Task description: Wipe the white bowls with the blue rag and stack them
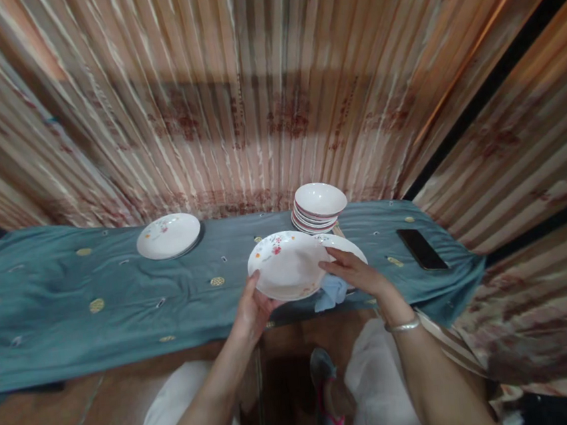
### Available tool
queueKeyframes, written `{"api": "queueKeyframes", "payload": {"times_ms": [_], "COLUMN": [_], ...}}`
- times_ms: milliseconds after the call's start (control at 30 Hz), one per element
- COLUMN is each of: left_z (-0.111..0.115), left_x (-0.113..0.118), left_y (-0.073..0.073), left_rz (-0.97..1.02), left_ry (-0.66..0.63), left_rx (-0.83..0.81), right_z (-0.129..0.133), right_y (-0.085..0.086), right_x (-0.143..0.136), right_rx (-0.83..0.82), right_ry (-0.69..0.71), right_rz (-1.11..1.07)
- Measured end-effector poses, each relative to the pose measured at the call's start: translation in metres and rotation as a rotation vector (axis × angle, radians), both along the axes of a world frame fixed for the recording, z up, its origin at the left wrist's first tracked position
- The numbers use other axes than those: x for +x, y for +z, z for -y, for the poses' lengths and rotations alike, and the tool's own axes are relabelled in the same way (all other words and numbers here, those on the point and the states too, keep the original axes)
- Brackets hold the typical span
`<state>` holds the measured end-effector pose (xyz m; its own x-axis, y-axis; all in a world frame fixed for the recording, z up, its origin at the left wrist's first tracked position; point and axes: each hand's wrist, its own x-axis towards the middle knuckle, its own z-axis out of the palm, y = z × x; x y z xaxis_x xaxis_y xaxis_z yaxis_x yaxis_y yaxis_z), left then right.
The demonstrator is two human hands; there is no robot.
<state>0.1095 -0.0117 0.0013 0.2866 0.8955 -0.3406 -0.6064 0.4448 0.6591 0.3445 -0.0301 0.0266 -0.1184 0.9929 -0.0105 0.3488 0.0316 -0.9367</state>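
Between my two hands a white plate (pixel 289 269) with small painted flowers is held tilted above the table. My left hand (pixel 255 305) grips its lower left rim, thumb on top and fingers beneath. My right hand (pixel 352 269) has its thumb and fingers at the right rim, and a light blue cloth (pixel 331 293) hangs under that hand. Behind the right hand, another flowered plate (pixel 351 245) lies on the table, partly hidden by the held plate and the cloth.
The long table wears a green patterned cloth (pixel 123 321). At the back stands a stack of white bowls (pixel 320 202). Flowered plates (pixel 175 236) lie to the left, and a dark phone (pixel 421 248) to the right. A pleated curtain (pixel 233 110) hangs behind.
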Motion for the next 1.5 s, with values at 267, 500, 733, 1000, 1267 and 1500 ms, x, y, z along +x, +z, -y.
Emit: {"api": "queueKeyframes", "payload": {"times_ms": [267,500,733,1000,1267,1500], "left_z": [0.006,0.006,-0.002,-0.007,-0.007,-0.01], "left_x": [0.053,0.069,0.086,0.096,0.1,0.102], "left_y": [-0.007,-0.018,-0.045,-0.06,-0.062,-0.063], "left_rz": [-0.084,-0.393,-0.821,-0.935,-0.924,-0.951], "left_ry": [-0.051,0.033,-0.146,-0.122,-0.095,-0.103], "left_rx": [0.176,0.473,0.461,0.505,0.519,0.526], "right_z": [0.006,0.02,0.021,0.018,0.014,0.012], "right_y": [-0.012,-0.009,-0.026,-0.04,-0.049,-0.047], "right_x": [0.053,0.078,0.095,0.106,0.115,0.11], "right_rx": [0.02,-0.073,-0.086,-0.069,-0.075,-0.016], "right_ry": [-0.218,-0.308,-0.371,-0.361,-0.372,-0.394], "right_rz": [-0.011,-0.064,-0.064,-0.031,0.062,0.28]}}
